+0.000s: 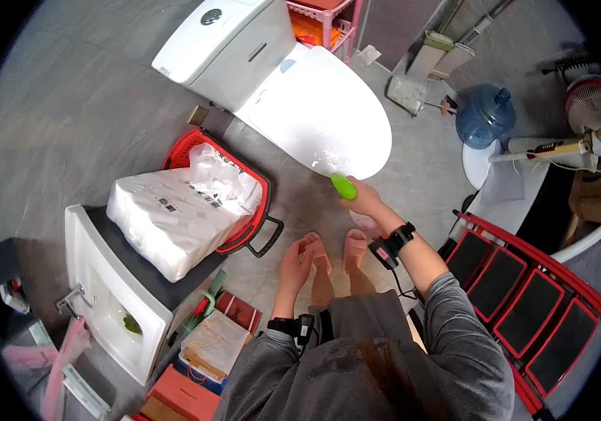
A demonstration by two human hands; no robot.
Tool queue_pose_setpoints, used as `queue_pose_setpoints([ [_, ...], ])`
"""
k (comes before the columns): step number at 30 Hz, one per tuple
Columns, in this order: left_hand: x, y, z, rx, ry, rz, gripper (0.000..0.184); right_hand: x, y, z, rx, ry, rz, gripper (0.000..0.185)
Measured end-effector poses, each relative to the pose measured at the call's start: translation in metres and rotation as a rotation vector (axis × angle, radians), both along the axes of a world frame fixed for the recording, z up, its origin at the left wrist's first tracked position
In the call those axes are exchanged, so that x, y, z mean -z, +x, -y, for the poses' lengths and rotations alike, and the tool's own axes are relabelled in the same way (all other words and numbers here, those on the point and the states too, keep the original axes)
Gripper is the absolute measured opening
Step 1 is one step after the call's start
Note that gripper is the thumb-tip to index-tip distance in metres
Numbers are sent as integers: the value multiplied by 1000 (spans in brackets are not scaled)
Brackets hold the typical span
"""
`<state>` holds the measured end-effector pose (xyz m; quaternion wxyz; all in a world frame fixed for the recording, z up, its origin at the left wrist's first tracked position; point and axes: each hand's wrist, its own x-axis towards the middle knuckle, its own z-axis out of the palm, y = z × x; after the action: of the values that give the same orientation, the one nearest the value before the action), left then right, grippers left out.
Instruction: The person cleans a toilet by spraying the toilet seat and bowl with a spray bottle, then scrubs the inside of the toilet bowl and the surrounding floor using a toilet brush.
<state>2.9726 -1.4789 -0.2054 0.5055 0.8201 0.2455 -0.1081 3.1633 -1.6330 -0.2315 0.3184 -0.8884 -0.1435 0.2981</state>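
A white toilet with its lid down (pixel 321 105) stands at the top centre, and wet drops glisten on the lid near its front edge. My right hand (pixel 364 200) is closed round a bright green object (pixel 343 186) at that front edge; it looks like the head of a spray bottle, with a pinkish body below the fingers. My left hand (pixel 296 262) hangs lower, above the slippers, with its fingers curled together; whether anything small is between them is hidden.
Left of me, a red basket (pixel 267 203) and a white plastic-wrapped pack (pixel 170 217) sit beside a washbasin (pixel 114 309). On the right are a blue water bottle (pixel 484 118) and a folded red-framed step ladder (pixel 529 309). Boxes (pixel 182 393) stand at the lower left.
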Motion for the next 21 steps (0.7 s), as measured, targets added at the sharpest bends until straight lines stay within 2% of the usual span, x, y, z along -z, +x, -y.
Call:
queue_pose_setpoints([
  [3,1,10,7,33,0,23,27,15,-22,39,66,44,4,41],
  [5,15,12,7,88,32,85,24,23,-35,62,221,-79,-56,41],
  [9,10,34,20,110,-15,15,21,32,-49,102,380,-73,-94,41],
  [12,44,40,30,78,-84,-46,22,46,-61,124,489,42,-7,39],
  [14,78,45,39,-99,-387,-179,22,69,-71,137,574,42,-26,41],
  [15,97,51,39,-77,-384,-188,22,76,-76,142,597,42,-30,41],
  [17,128,67,37,-104,-638,-436,20,86,-86,146,648,50,8,46],
  [18,136,76,42,-95,-631,-444,20,81,-88,147,661,53,3,46],
  [20,151,97,50,-274,-610,-475,15,57,-88,150,666,171,6,50],
  [21,162,107,51,-272,-601,-476,15,57,-90,152,670,178,3,50],
])
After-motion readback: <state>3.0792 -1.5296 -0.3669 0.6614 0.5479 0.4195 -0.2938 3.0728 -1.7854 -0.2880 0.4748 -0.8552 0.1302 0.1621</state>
